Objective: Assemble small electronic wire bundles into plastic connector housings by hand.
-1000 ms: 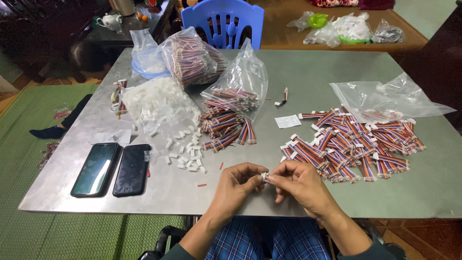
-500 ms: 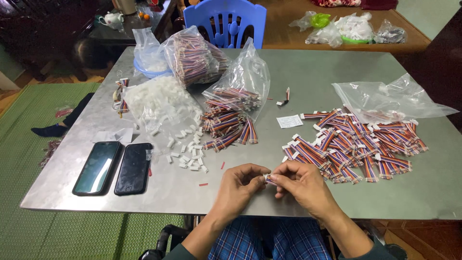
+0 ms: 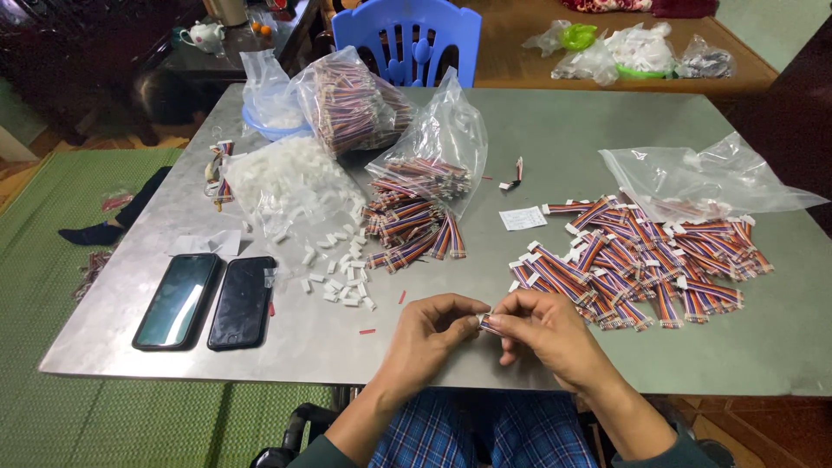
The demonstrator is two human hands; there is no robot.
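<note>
The striped wire bundle with its small white connector lies at the lower centre of the frame, just above the near edge of the grey table, its long axis running left to right between the two hands. The left hand and the right hand both pinch it with the fingertips, the left at the connector end, the right on the wires. The pile of finished bundles lies to the upper right, nearer the right hand.

My left hand and right hand are bare, no rings or gloves. I see dark green sleeves at my elbows and blue plaid trousers.
</note>
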